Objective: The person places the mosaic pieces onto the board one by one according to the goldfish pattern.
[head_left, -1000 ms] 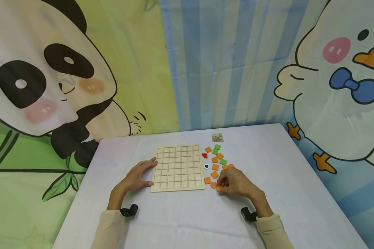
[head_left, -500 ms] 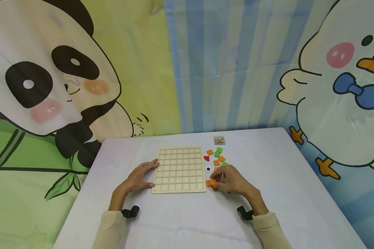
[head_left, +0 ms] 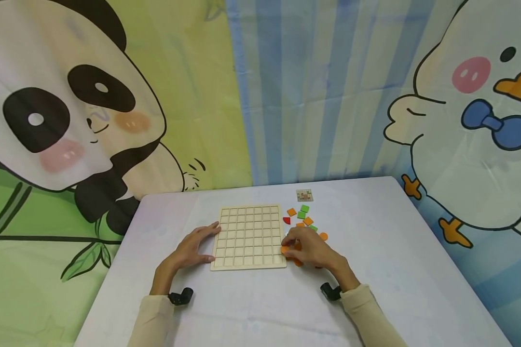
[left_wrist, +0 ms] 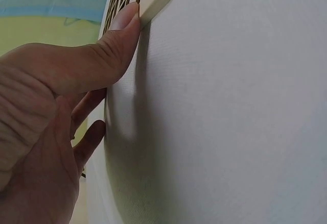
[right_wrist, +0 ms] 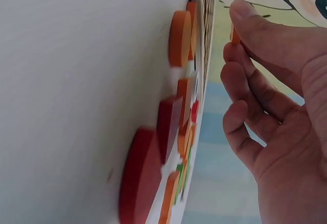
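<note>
A pale wooden grid board (head_left: 248, 237) lies flat on the white table in the head view. My left hand (head_left: 190, 248) rests at its left edge, fingers and thumb spread, the thumb touching the frame near a corner in the left wrist view. My right hand (head_left: 311, 247) hovers by the board's right edge, pinching a small orange disc (head_left: 284, 249) between thumb and fingertip. The right wrist view shows that disc (right_wrist: 235, 34) edge-on, raised off the table. Beneath the hand lie other orange pieces (right_wrist: 180, 39) and dark red pieces (right_wrist: 140, 175), partly hidden in the head view.
Right of the board are scattered green squares (head_left: 301, 215), orange squares (head_left: 291, 212) and a red quarter-round piece (head_left: 286, 220). A small patterned card (head_left: 305, 195) lies behind them. A printed curtain (head_left: 286, 96) hangs at the table's back edge.
My right hand has picked up an orange disc from the loose pieces and carried it left to the board's right edge. The left hand stays at the board's left side.
</note>
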Motion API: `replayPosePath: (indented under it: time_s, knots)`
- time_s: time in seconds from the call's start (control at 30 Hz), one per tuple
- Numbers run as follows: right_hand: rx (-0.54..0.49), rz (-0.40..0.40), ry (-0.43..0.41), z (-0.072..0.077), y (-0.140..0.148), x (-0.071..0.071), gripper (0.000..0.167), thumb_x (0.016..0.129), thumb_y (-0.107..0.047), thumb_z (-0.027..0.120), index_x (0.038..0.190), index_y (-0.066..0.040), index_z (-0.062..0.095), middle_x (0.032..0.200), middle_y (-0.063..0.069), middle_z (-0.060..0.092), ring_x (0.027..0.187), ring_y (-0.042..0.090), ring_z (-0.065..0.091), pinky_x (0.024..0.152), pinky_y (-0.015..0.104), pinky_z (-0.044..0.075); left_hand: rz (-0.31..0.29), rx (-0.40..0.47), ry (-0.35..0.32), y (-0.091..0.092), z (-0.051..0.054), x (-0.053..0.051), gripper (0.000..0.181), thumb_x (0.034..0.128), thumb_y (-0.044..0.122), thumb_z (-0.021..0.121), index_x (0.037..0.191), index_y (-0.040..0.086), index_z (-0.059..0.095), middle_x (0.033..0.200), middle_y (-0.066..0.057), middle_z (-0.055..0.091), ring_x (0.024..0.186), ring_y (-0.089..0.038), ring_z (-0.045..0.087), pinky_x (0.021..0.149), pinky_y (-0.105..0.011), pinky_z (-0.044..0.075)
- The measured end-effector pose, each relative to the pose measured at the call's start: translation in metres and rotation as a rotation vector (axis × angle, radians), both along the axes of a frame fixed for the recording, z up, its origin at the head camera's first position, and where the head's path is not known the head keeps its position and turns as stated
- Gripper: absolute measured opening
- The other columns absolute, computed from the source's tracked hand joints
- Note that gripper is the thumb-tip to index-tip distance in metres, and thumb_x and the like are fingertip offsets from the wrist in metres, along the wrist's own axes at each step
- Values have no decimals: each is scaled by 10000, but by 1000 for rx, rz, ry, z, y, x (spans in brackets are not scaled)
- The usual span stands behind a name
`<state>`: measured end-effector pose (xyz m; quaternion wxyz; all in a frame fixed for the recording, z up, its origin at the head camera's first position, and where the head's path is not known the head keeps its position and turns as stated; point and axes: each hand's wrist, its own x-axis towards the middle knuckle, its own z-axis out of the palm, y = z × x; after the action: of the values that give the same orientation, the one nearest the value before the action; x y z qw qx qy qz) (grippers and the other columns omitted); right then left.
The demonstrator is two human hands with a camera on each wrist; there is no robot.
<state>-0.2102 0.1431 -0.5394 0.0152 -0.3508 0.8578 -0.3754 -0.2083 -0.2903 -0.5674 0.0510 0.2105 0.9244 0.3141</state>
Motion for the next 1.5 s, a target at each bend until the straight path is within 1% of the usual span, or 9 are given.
replayPosePath:
  time_s: [0.17, 0.43, 0.7, 0.87, 1.0, 1.2, 1.27, 1.37, 1.5]
  knots:
    - [-17, 33, 20, -4, -10, -6, 219, 884, -135, 918, 1075, -90, 822, 1018, 2, 813, 920, 216, 730, 851, 400, 621, -4, 5, 7, 2, 0, 1, 942, 787, 181, 956, 1620, 135, 518, 1782, -81, 384, 1595, -437, 389, 1264, -722, 331]
    - [-63, -6, 17, -7, -29, -11, 247, 873, -131, 928, 1098, -91, 834, 1016, 3, 804, 891, 220, 701, 814, 420, 598, 3, 20, 29, 1, -2, -1, 924, 767, 182, 964, 1590, 127, 547, 1770, -85, 407, 1577, -457, 407, 1243, -741, 339]
    - [-93, 43, -15, -7, -56, -17, 203, 892, -116, 906, 1076, -52, 848, 971, 46, 798, 873, 242, 704, 777, 337, 570, -12, 31, 73, 0, -8, -2, 894, 762, 208, 970, 1561, 161, 571, 1761, -75, 424, 1553, -434, 421, 1222, -734, 343]
    - [-77, 74, -28, -12, -83, -22, 218, 904, -126, 896, 1105, -54, 851, 1001, 28, 818, 872, 178, 711, 778, 274, 579, -12, 29, 117, -1, -4, 5, 916, 737, 217, 986, 1552, 121, 580, 1733, -101, 464, 1498, -436, 462, 1159, -737, 378]
    - [-78, 64, -47, -12, -104, -26, 205, 890, -126, 908, 1080, -66, 861, 984, 11, 824, 852, 138, 704, 750, 225, 567, -9, 13, 115, -1, 1, 8, 935, 747, 235, 987, 1570, 111, 562, 1732, -111, 461, 1496, -435, 458, 1152, -739, 380]
    - [-92, 42, -28, -7, -126, -32, 189, 878, -106, 915, 1055, -58, 868, 961, 21, 827, 836, 126, 707, 750, 196, 555, 4, 35, 56, 2, 9, 7, 911, 759, 199, 982, 1567, 109, 571, 1746, -119, 438, 1538, -472, 425, 1188, -779, 348]
    - [-92, 48, -26, -5, -132, -34, 196, 883, -104, 911, 1068, -54, 867, 975, 26, 829, 853, 123, 709, 768, 206, 562, -1, 29, 64, 2, 9, 6, 900, 765, 217, 980, 1561, 112, 574, 1745, -118, 440, 1531, -476, 426, 1176, -780, 351]
    - [-94, 50, -61, -2, -139, -36, 209, 897, -109, 900, 1094, -50, 862, 1015, 33, 834, 878, 115, 712, 786, 220, 572, -11, 28, 89, 2, 8, 5, 884, 767, 245, 979, 1547, 116, 584, 1738, -118, 449, 1507, -483, 437, 1148, -783, 360]
    - [-92, 58, -106, -4, -147, -39, 220, 923, -122, 882, 1127, -48, 850, 1067, 29, 836, 893, 61, 708, 802, 207, 581, -17, 46, 88, 4, 9, 4, 872, 763, 235, 978, 1536, 107, 595, 1732, -131, 456, 1500, -495, 447, 1143, -798, 360]
